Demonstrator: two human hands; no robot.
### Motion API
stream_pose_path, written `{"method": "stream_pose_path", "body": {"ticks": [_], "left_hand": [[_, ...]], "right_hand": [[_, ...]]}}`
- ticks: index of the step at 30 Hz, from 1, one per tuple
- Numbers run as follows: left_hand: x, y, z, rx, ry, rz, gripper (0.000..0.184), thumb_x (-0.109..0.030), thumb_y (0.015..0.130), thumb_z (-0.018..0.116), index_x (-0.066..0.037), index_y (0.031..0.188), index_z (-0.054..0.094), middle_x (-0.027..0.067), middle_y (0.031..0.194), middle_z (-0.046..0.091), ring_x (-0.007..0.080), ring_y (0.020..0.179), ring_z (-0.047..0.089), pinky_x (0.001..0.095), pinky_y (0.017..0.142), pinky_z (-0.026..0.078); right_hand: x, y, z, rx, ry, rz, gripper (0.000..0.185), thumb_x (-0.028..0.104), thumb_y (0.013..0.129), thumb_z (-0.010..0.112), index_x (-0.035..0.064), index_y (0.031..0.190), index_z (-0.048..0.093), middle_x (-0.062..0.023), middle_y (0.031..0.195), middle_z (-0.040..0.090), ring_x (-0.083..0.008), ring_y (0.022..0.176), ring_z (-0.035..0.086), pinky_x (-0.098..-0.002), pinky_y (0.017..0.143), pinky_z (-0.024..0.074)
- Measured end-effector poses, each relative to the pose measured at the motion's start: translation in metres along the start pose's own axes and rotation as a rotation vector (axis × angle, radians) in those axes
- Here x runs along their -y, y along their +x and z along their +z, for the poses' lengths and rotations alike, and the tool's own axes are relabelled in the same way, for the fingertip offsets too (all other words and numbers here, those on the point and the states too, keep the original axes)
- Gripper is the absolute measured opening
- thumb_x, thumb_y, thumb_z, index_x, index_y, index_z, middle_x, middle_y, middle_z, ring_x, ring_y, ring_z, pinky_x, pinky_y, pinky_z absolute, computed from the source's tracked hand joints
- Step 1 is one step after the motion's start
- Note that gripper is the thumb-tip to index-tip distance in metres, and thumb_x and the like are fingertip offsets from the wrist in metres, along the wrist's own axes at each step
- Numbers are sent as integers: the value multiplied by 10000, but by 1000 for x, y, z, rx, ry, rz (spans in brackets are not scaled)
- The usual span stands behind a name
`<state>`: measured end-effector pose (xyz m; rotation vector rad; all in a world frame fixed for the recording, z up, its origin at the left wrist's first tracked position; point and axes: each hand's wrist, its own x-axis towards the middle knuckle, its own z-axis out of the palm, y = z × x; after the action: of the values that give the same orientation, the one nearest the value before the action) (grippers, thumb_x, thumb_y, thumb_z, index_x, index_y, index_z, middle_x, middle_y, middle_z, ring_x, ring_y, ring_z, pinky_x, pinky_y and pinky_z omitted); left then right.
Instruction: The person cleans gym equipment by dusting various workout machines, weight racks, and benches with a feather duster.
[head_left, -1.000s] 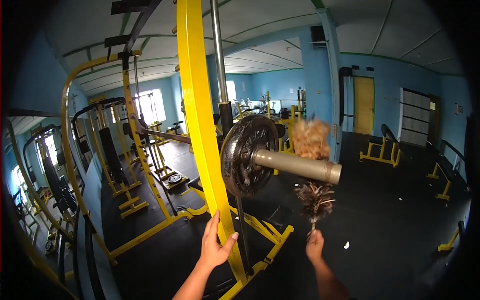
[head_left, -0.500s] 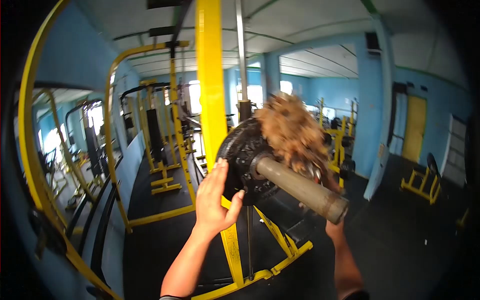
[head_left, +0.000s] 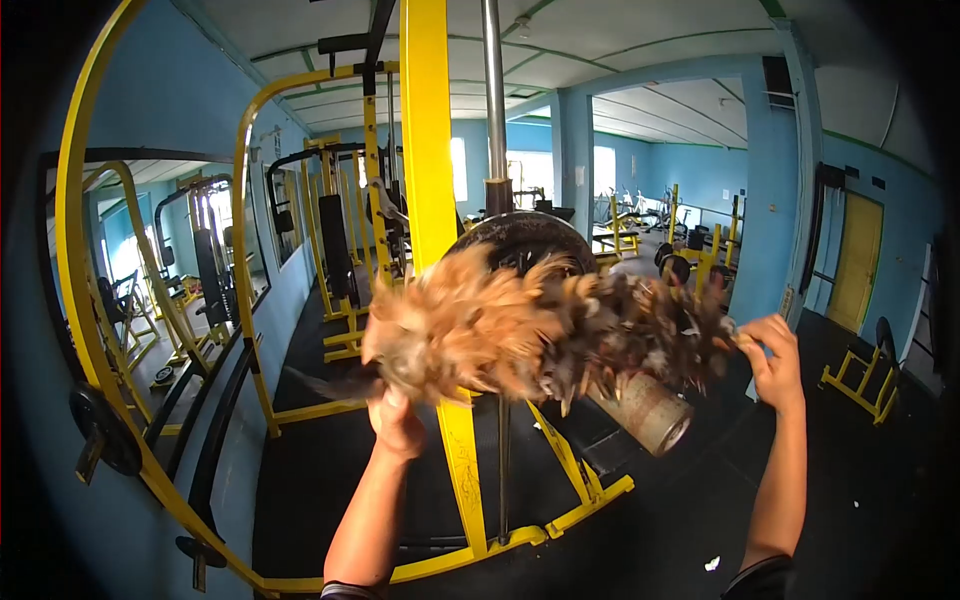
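Observation:
A feather duster (head_left: 500, 335) with tan and dark brown feathers stretches across the middle of the view, blurred by motion. My right hand (head_left: 772, 360) is closed around its thin handle end at the right. At the opposite end, my left hand (head_left: 400, 425) is against the feathers with its thumb up; its fingers are hidden behind them, so whether it grips cannot be made out. Behind the duster is a black weight plate (head_left: 525, 235), partly covered. A worn metal bar sleeve (head_left: 650, 415) sticks out below the feathers toward me.
A yellow upright post (head_left: 427, 120) and a vertical steel rod (head_left: 495, 100) stand by the plate. The yellow base frame (head_left: 590, 510) runs along the black floor. More yellow machines and a wall mirror (head_left: 165, 260) are at the left. A yellow bench (head_left: 865, 375) stands at the right.
The duster has swung from above the bar sleeve to lie across the plate and sleeve. My right hand has risen to the right. My left hand has left the plate for the feather end.

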<state>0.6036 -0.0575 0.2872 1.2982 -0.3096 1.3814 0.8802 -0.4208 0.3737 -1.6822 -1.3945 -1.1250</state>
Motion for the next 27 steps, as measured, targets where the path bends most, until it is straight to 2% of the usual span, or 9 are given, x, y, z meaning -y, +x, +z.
{"method": "stream_pose_path", "body": {"ticks": [1,4,7,8,11,12,15,20,27], "left_hand": [[13,-5,-13,222,421,241,744,-398,810,570,9,1376,311,172,1284,470,274,1184,456,398,1024,335],[-36,-4,38,410,491,198,624,-453,798,572,51,1162,520,233,1273,488,343,1151,499,405,980,361],[-50,-10,65,453,415,267,668,-446,799,585,67,1213,477,231,1281,480,356,1208,448,398,1005,344],[-52,-11,69,492,382,243,670,-432,809,578,68,1239,459,232,1303,462,360,1223,434,403,1018,335],[-44,-16,72,541,389,375,759,-471,814,559,65,1323,383,229,1325,436,344,1225,433,404,1012,338],[-49,-20,76,536,362,335,780,-490,815,549,60,1337,368,227,1321,437,338,1217,439,402,1006,342],[-51,-31,78,466,173,157,806,-523,816,524,63,1343,356,220,1326,427,314,1199,451,390,999,343],[-47,-46,74,411,-130,-17,768,-472,853,490,50,1383,300,186,1366,389,261,1247,400,366,1055,274],[-53,-67,34,296,-54,-413,796,-551,834,460,-46,1421,277,153,1372,399,224,1178,452,360,961,340]], "right_hand": [[0,-17,-6,42,32,77,84,73,771,608,0,811,609,-115,773,585,-284,739,532,-337,698,416],[-1,-75,-30,-23,56,176,154,98,786,618,-38,858,603,-126,749,558,-263,713,517,-335,693,418],[-44,-171,-70,-80,-124,231,262,57,865,556,-63,1098,559,-192,1080,588,-320,1042,545,-393,890,433],[-50,-204,-85,-82,132,548,324,89,894,548,-73,1172,513,-217,1250,508,-351,1200,464,-403,992,369],[-54,-291,-113,-104,-43,678,474,210,929,545,-95,1271,425,-207,1328,446,-292,1216,447,-389,1029,330],[-67,-337,-119,-107,-236,504,336,74,939,454,-19,1262,451,-208,1244,498,-351,1169,485,-403,1001,354],[-78,-437,-140,57,-632,72,393,213,923,450,59,1284,472,-256,1379,366,-469,1215,408,-505,985,356],[68,-352,-59,-161,-338,351,376,282,910,491,-82,964,567,-237,1030,580,-435,983,539,-497,919,403],[118,-303,31,-235,-107,633,122,42,853,628,-38,943,610,-137,839,576,-214,760,556,-331,586,473]]}}
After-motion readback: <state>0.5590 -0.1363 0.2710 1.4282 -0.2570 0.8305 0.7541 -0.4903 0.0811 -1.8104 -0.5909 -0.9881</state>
